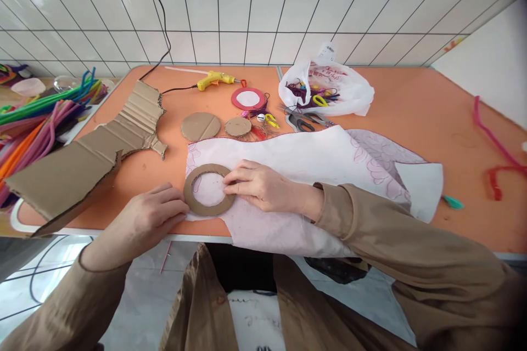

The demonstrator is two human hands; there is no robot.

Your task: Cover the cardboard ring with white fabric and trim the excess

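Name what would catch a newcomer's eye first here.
The cardboard ring draws the eye first, lying on the pale sheet with the left hand at one edge and the right hand on the other. Next come bright fuzzy sticks heaped at far left and the yellow glue gun on the orange table near the tiled wall.

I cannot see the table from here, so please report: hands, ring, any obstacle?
Left hand at left edge of cardboard ring; right hand holding its right side. Ring lies on white sheet. Only fingers overlap it.
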